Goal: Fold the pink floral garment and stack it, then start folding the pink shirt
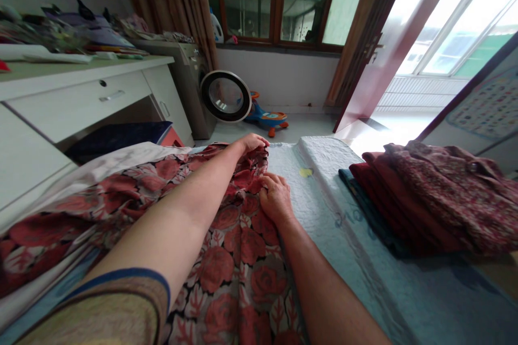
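Note:
A red, grey and black rose-patterned cloth [218, 267] is spread over the bed, its left part bunched in folds. At its far right corner, my left hand [253, 143] reaches out with the fingers closed on the cloth's edge. Just nearer to me, my right hand [277, 197] has its fingers curled on the right edge of the same cloth, which is gathered in creases between the two hands. Its exact kind of garment or cover cannot be made out. White fabric [133, 157] shows beyond its left side.
A light blue quilted bed cover [319, 210] lies underneath. On the right sits a stack of folded dark red and patterned clothes [424, 199]. Beyond the bed are a washing machine with its round door [226, 96] open, a blue ride-on toy [267, 117] and a white desk [89, 91].

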Demonstrator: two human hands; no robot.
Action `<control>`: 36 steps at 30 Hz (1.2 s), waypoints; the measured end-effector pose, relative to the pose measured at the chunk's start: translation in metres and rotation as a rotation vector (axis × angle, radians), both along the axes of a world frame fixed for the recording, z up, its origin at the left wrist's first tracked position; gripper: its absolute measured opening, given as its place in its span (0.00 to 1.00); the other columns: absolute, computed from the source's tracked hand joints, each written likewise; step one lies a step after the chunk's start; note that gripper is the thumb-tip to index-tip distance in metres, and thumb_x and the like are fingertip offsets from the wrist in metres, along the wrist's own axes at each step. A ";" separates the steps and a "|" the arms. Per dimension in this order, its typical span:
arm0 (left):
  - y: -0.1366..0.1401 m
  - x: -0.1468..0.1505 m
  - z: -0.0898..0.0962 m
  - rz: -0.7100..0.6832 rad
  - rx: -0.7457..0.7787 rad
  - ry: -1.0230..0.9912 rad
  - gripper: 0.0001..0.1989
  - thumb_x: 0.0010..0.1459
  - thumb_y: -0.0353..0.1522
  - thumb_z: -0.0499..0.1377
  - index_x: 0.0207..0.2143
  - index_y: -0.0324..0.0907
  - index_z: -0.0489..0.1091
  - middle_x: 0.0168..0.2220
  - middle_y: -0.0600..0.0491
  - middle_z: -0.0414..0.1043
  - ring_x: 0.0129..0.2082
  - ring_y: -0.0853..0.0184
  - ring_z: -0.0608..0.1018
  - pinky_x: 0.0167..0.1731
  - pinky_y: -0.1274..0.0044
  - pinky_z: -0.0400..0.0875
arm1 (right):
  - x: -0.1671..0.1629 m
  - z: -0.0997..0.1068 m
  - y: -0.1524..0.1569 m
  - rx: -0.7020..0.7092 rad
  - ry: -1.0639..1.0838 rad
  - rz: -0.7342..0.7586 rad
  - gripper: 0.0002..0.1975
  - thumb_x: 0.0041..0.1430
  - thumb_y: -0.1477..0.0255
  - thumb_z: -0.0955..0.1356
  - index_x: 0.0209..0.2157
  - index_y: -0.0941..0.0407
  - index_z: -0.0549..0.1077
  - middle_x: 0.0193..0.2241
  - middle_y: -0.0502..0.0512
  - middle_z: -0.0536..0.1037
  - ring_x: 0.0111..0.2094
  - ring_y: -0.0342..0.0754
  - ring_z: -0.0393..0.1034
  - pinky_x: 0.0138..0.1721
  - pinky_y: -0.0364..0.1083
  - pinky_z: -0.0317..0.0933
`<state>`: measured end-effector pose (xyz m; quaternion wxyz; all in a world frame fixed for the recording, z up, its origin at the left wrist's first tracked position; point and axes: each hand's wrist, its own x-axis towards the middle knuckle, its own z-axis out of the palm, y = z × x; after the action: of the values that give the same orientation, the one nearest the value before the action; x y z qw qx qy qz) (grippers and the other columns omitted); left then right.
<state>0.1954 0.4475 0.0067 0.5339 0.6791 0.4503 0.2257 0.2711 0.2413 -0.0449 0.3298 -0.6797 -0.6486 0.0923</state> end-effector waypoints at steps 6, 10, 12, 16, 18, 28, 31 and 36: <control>0.003 0.007 -0.013 0.046 0.098 -0.036 0.18 0.45 0.22 0.62 0.41 0.38 0.76 0.24 0.54 0.74 0.21 0.71 0.73 0.26 0.78 0.70 | -0.002 0.006 -0.003 -0.002 -0.013 0.065 0.22 0.57 0.79 0.62 0.47 0.47 0.77 0.53 0.46 0.77 0.56 0.50 0.61 0.59 0.50 0.52; 0.004 0.012 -0.025 0.062 0.177 -0.014 0.16 0.45 0.22 0.62 0.40 0.38 0.75 0.28 0.53 0.75 0.26 0.70 0.76 0.31 0.77 0.72 | -0.003 0.008 -0.005 -0.047 -0.059 0.032 0.17 0.58 0.77 0.62 0.41 0.49 0.79 0.44 0.51 0.79 0.50 0.51 0.65 0.55 0.49 0.55; 0.005 0.013 -0.027 0.098 0.241 0.010 0.15 0.47 0.22 0.60 0.40 0.38 0.75 0.30 0.52 0.76 0.29 0.69 0.76 0.34 0.76 0.73 | -0.004 0.008 -0.005 -0.053 -0.092 0.014 0.14 0.58 0.76 0.63 0.38 0.50 0.79 0.43 0.53 0.79 0.48 0.52 0.65 0.53 0.49 0.56; 0.005 0.012 -0.024 0.175 0.374 0.093 0.17 0.50 0.21 0.59 0.43 0.38 0.74 0.38 0.48 0.76 0.41 0.61 0.77 0.45 0.71 0.71 | -0.005 0.007 -0.006 -0.051 -0.127 -0.005 0.12 0.58 0.75 0.64 0.36 0.51 0.79 0.42 0.53 0.78 0.46 0.52 0.65 0.49 0.49 0.56; 0.002 0.009 -0.020 0.221 0.480 0.159 0.19 0.50 0.22 0.61 0.46 0.41 0.74 0.46 0.45 0.74 0.51 0.55 0.74 0.52 0.68 0.67 | -0.005 0.007 -0.006 -0.057 -0.136 -0.008 0.11 0.58 0.74 0.64 0.36 0.51 0.78 0.42 0.53 0.78 0.46 0.53 0.65 0.49 0.49 0.56; -0.027 -0.014 -0.027 -0.175 0.865 0.569 0.14 0.62 0.30 0.52 0.44 0.43 0.76 0.47 0.46 0.77 0.52 0.60 0.74 0.56 0.73 0.63 | -0.004 0.007 -0.005 -0.055 -0.126 -0.023 0.12 0.59 0.74 0.64 0.38 0.51 0.78 0.42 0.54 0.77 0.46 0.52 0.66 0.49 0.48 0.56; -0.037 -0.017 -0.041 -0.301 0.841 0.590 0.15 0.61 0.32 0.55 0.48 0.44 0.75 0.55 0.49 0.74 0.57 0.61 0.72 0.60 0.73 0.60 | -0.004 0.005 -0.005 -0.059 -0.125 -0.034 0.12 0.58 0.75 0.64 0.37 0.51 0.79 0.42 0.55 0.77 0.46 0.52 0.66 0.49 0.48 0.56; -0.044 -0.019 -0.053 -0.319 0.819 0.648 0.24 0.64 0.36 0.51 0.61 0.42 0.65 0.66 0.45 0.62 0.66 0.58 0.63 0.65 0.66 0.53 | -0.004 0.005 -0.005 -0.056 -0.121 -0.041 0.12 0.57 0.76 0.63 0.35 0.52 0.79 0.40 0.55 0.77 0.45 0.52 0.66 0.48 0.47 0.57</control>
<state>0.1767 0.4032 -0.0459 0.0873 0.9261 0.3585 0.0783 0.2675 0.2362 -0.0399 0.2728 -0.7062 -0.6504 0.0622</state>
